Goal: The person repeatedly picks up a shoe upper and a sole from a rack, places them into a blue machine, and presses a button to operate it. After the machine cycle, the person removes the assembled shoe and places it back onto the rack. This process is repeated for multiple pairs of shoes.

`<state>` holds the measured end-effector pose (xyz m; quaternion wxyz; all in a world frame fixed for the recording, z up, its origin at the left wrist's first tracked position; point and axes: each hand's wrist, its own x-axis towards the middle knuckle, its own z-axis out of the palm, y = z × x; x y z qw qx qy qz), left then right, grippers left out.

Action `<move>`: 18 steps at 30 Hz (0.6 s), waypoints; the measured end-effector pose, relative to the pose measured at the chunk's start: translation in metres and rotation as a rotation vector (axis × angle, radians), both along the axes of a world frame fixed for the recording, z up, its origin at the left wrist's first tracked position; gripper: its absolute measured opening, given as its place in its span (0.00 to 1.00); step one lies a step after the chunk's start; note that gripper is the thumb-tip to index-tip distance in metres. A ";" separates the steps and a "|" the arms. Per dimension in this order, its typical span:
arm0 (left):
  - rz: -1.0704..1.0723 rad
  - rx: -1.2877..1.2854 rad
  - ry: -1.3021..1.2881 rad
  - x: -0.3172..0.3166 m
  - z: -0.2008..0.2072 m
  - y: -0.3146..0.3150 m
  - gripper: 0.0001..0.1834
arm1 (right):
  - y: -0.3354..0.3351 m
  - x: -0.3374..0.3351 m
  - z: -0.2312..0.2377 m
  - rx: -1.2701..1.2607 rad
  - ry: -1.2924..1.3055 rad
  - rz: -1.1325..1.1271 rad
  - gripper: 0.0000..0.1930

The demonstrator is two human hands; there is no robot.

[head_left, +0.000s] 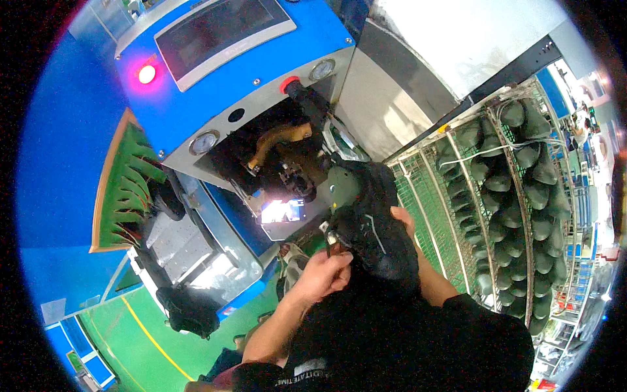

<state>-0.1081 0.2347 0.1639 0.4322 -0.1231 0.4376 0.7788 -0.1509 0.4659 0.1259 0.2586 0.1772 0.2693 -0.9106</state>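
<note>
Green flooring (150, 326) with a yellow line (153, 336) runs through a workshop, beneath a blue-and-grey machine (261, 65) and beside a wire rack (418, 186) loaded with dark grey-green shoe lasts (509, 261). Pale capital letters are printed on the wearer's black shirt (418, 346); marks beside the machine's glowing red lamp (147, 74) are too small to read. Its tilted display (222, 36) is dark, with two round dial gauges (204, 142) set in the grey panel below. Down in the machine's opening, a small lit screen (282, 212) glares white.

Just in front of that opening is a bulky black shoe upper (382, 225), soft and matte, with a thin silver-grey stripe on its side and a smooth grey-green last (344, 187) showing at one end. The left hand (324, 273) is curled tightly round a slim dark implement (328, 243) with a pale metal end, close beside the upper. The right hand (405, 220) shows only partly at the upper's far side; its grip cannot be made out.
</note>
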 end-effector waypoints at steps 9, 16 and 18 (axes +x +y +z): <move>0.124 -0.450 0.154 -0.016 0.010 -0.015 0.18 | 0.008 -0.021 -0.006 0.133 0.037 -0.015 0.27; 0.505 -0.531 0.611 -0.009 -0.035 -0.002 0.11 | 0.020 -0.025 -0.018 0.187 0.025 0.235 0.29; 0.300 -0.470 0.486 -0.011 -0.051 -0.007 0.10 | 0.015 -0.024 -0.027 0.132 -0.101 0.272 0.30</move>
